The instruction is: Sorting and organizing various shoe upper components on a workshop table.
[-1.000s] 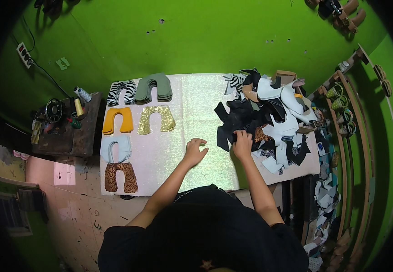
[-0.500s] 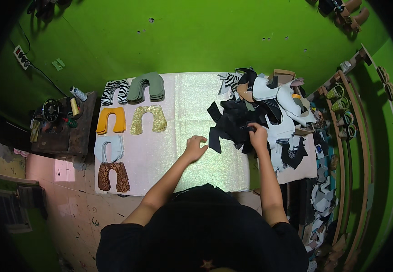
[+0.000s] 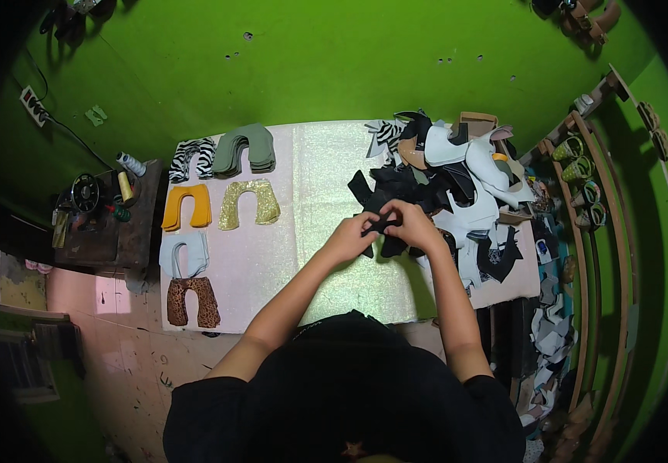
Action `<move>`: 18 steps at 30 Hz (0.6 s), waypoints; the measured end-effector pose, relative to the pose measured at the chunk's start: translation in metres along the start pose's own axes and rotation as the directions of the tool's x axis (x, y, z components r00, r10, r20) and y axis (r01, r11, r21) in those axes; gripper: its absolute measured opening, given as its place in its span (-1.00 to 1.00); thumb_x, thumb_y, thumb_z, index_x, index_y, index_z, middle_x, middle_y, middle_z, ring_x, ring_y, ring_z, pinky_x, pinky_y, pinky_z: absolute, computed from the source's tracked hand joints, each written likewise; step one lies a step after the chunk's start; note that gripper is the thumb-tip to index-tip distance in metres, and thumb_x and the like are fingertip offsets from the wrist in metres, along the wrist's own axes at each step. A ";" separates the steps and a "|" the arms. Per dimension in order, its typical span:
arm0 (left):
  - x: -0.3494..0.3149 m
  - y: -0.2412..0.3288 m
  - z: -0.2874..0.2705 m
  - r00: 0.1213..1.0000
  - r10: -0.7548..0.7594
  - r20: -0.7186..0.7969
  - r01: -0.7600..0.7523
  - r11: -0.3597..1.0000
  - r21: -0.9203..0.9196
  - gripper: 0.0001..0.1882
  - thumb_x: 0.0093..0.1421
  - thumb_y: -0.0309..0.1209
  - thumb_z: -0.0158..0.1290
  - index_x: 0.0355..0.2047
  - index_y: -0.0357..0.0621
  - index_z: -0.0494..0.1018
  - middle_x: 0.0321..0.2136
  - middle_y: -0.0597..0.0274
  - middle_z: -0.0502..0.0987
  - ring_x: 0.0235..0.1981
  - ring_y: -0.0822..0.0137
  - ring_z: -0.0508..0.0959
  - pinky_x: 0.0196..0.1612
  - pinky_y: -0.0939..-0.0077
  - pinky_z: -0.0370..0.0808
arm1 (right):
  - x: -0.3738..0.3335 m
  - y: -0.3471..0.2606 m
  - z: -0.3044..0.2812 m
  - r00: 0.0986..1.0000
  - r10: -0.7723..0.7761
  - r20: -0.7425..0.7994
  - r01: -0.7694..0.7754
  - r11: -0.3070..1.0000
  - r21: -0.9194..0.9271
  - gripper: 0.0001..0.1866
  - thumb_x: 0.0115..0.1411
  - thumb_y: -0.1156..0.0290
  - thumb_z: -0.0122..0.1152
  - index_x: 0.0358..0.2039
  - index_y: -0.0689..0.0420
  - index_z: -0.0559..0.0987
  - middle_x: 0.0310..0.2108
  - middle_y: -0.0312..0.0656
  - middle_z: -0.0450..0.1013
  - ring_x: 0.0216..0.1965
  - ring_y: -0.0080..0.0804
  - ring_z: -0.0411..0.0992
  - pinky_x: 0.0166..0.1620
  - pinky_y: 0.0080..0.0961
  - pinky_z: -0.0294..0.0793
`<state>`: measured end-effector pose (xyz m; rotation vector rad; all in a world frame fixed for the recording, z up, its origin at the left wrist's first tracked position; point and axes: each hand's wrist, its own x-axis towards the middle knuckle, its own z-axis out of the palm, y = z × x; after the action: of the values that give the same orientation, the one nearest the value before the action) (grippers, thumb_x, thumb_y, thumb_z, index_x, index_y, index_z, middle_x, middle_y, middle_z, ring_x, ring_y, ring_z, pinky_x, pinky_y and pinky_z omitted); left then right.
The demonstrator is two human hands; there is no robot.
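Note:
Both my hands meet over the front edge of a heap of black cut pieces (image 3: 397, 185) on the right half of the table. My left hand (image 3: 349, 238) has its fingers closed on the left side of a black material piece (image 3: 381, 222). From the other side my right hand (image 3: 411, 226) pinches the same piece, its fingers bent. Black fabric or leather-like scraps lie under and around my fingertips, so the held piece's outline is partly hidden. White cut pieces (image 3: 473, 212) lie just right of my right hand.
Several stacks of U-shaped pieces stand on the table's left: zebra-print (image 3: 192, 158), grey-green (image 3: 244, 150), orange (image 3: 187, 207), gold glitter (image 3: 250, 204), pale blue (image 3: 183, 255) and leopard-print (image 3: 192, 302). A sewing machine (image 3: 86, 193) is at far left. A wooden rack (image 3: 592, 231) with shoes stands right.
My left hand has moved right and up to the black heap and closed on a piece. My right hand has come left, bringing a black piece toward the left hand.

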<state>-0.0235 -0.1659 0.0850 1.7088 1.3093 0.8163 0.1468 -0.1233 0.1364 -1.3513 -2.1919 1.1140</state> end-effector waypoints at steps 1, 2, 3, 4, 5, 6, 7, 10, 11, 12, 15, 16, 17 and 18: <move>-0.003 -0.009 -0.003 0.999 -0.036 0.026 0.037 0.998 -0.048 -0.65 -0.04 -0.43 0.06 -0.20 -0.29 0.35 -0.53 0.18 0.47 -0.52 0.34 0.45 -0.39 0.52 0.39 | 0.001 0.001 -0.001 1.000 0.018 -0.004 -0.018 0.999 0.038 -0.68 -0.17 0.59 0.24 -0.32 0.25 0.44 -0.49 -0.20 0.46 -0.47 -0.53 0.40 -0.38 -0.58 0.37; -0.006 -0.017 -0.007 0.996 -0.071 0.053 0.076 0.993 -0.096 -0.71 0.00 -0.48 0.01 -0.22 -0.32 0.36 -0.56 0.23 0.46 -0.53 0.47 0.43 -0.41 0.58 0.36 | 0.004 0.005 0.001 1.000 0.012 0.003 -0.012 0.999 0.039 -0.68 -0.17 0.59 0.24 -0.32 0.25 0.44 -0.49 -0.20 0.46 -0.47 -0.53 0.40 -0.38 -0.58 0.37; -0.008 -0.008 -0.013 0.986 -0.150 0.077 0.155 0.985 -0.071 -0.77 0.02 -0.52 -0.11 -0.28 -0.31 0.40 -0.62 0.27 0.42 -0.56 0.48 0.42 -0.43 0.58 0.36 | 0.007 0.016 0.005 0.999 0.048 -0.018 -0.045 0.989 0.144 -0.71 -0.15 0.58 0.23 -0.33 0.25 0.45 -0.48 -0.20 0.45 -0.47 -0.54 0.40 -0.38 -0.60 0.36; -0.010 -0.013 -0.015 0.986 -0.151 0.073 0.156 0.985 -0.069 -0.77 0.02 -0.52 -0.11 -0.28 -0.31 0.40 -0.62 0.27 0.42 -0.56 0.48 0.42 -0.43 0.58 0.36 | 0.011 0.025 0.011 0.997 0.077 -0.031 -0.068 0.967 0.245 -0.74 -0.12 0.56 0.21 -0.34 0.25 0.45 -0.46 -0.21 0.44 -0.46 -0.55 0.39 -0.37 -0.61 0.36; -0.012 -0.021 -0.016 0.959 -0.266 0.096 0.279 0.944 -0.175 -0.77 0.03 -0.51 -0.15 -0.30 -0.30 0.41 -0.64 0.29 0.40 -0.59 0.48 0.41 -0.45 0.59 0.36 | 0.016 0.036 0.019 0.995 0.073 -0.072 -0.052 0.963 0.263 -0.79 -0.07 0.57 0.15 -0.35 0.26 0.46 -0.45 -0.19 0.43 -0.43 -0.50 0.40 -0.34 -0.58 0.37; -0.013 -0.030 -0.016 0.919 -0.373 0.130 0.395 0.876 -0.276 -0.77 0.05 -0.50 -0.19 -0.33 -0.30 0.42 -0.66 0.31 0.38 -0.62 0.49 0.40 -0.46 0.59 0.36 | 0.022 0.051 0.029 0.995 0.069 -0.071 -0.048 0.963 0.264 -0.79 -0.07 0.57 0.15 -0.35 0.26 0.46 -0.45 -0.19 0.43 -0.43 -0.50 0.40 -0.34 -0.58 0.37; -0.016 -0.038 -0.017 0.905 -0.402 0.140 0.424 0.828 -0.367 -0.76 0.06 -0.47 -0.23 -0.37 -0.30 0.41 -0.69 0.33 0.35 -0.66 0.49 0.38 -0.49 0.59 0.36 | 0.027 0.067 0.038 0.983 0.001 -0.182 0.025 0.990 0.141 -0.80 -0.05 0.55 0.11 -0.34 0.24 0.47 -0.43 -0.15 0.43 -0.42 -0.37 0.41 -0.30 -0.50 0.38; -0.031 -0.043 -0.027 0.887 -0.435 0.157 0.453 0.753 -0.476 -0.74 0.18 -0.38 -0.24 -0.38 -0.29 0.41 -0.72 0.39 0.30 -0.69 0.49 0.35 -0.51 0.63 0.33 | 0.028 0.073 0.058 0.960 -0.132 -0.247 0.101 0.986 -0.132 -0.78 -0.05 0.55 0.08 -0.31 0.19 0.48 -0.35 -0.10 0.37 -0.32 -0.19 0.39 -0.22 -0.37 0.40; -0.036 -0.045 -0.030 0.886 -0.439 0.150 0.454 0.752 -0.479 -0.74 0.18 -0.38 -0.24 -0.38 -0.29 0.41 -0.72 0.39 0.30 -0.69 0.49 0.35 -0.51 0.63 0.33 | 0.027 0.070 0.066 0.960 -0.079 -0.270 0.010 0.969 -0.247 -0.78 -0.07 0.54 0.12 -0.32 0.17 0.48 -0.34 -0.11 0.34 -0.27 -0.16 0.37 -0.20 -0.35 0.38; -0.040 -0.045 -0.031 0.886 -0.443 0.139 0.452 0.759 -0.468 -0.73 0.21 -0.36 -0.24 -0.37 -0.28 0.41 -0.72 0.40 0.30 -0.69 0.49 0.35 -0.52 0.63 0.33 | 0.026 0.065 0.070 0.953 -0.031 -0.301 -0.082 0.931 -0.356 -0.77 -0.10 0.54 0.16 -0.34 0.16 0.48 -0.32 -0.11 0.30 -0.23 -0.14 0.35 -0.18 -0.32 0.37; -0.048 -0.041 -0.039 0.877 -0.468 0.113 0.462 0.752 -0.469 -0.72 0.23 -0.34 -0.24 -0.33 -0.28 0.41 -0.72 0.40 0.29 -0.69 0.50 0.35 -0.52 0.63 0.32 | 0.033 0.082 0.077 0.952 -0.091 -0.292 -0.065 0.873 -0.484 -0.80 -0.15 0.54 0.19 -0.41 0.15 0.49 -0.35 -0.14 0.24 -0.27 -0.16 0.34 -0.23 -0.32 0.38; -0.050 -0.039 -0.042 0.867 -0.487 0.107 0.474 0.739 -0.480 -0.72 0.23 -0.34 -0.24 -0.32 -0.28 0.41 -0.72 0.39 0.29 -0.69 0.50 0.34 -0.52 0.62 0.32 | 0.034 0.086 0.076 0.952 -0.129 -0.278 -0.047 0.834 -0.549 -0.80 -0.16 0.54 0.19 -0.43 0.15 0.49 -0.36 -0.15 0.24 -0.29 -0.16 0.33 -0.24 -0.32 0.38; -0.051 -0.041 -0.044 0.872 -0.479 0.103 0.465 0.741 -0.485 -0.72 0.23 -0.34 -0.24 -0.26 -0.27 0.40 -0.71 0.38 0.32 -0.67 0.49 0.36 -0.51 0.63 0.33 | 0.032 0.092 0.075 0.937 -0.169 -0.307 -0.011 0.862 -0.507 -0.82 -0.19 0.56 0.21 -0.47 0.14 0.50 -0.39 -0.14 0.22 -0.32 -0.18 0.32 -0.27 -0.34 0.37; -0.054 -0.043 -0.047 0.871 -0.483 0.094 0.462 0.739 -0.489 -0.72 0.23 -0.34 -0.24 -0.26 -0.27 0.40 -0.71 0.38 0.32 -0.67 0.49 0.36 -0.51 0.63 0.33 | 0.031 0.089 0.072 0.938 -0.177 -0.299 0.000 0.861 -0.509 -0.82 -0.19 0.56 0.21 -0.47 0.14 0.50 -0.39 -0.14 0.22 -0.32 -0.18 0.32 -0.27 -0.34 0.37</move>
<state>-0.0965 -0.2025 0.0679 0.8929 1.3319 0.7925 0.1394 -0.1073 0.0192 -1.4798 -2.3292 0.2342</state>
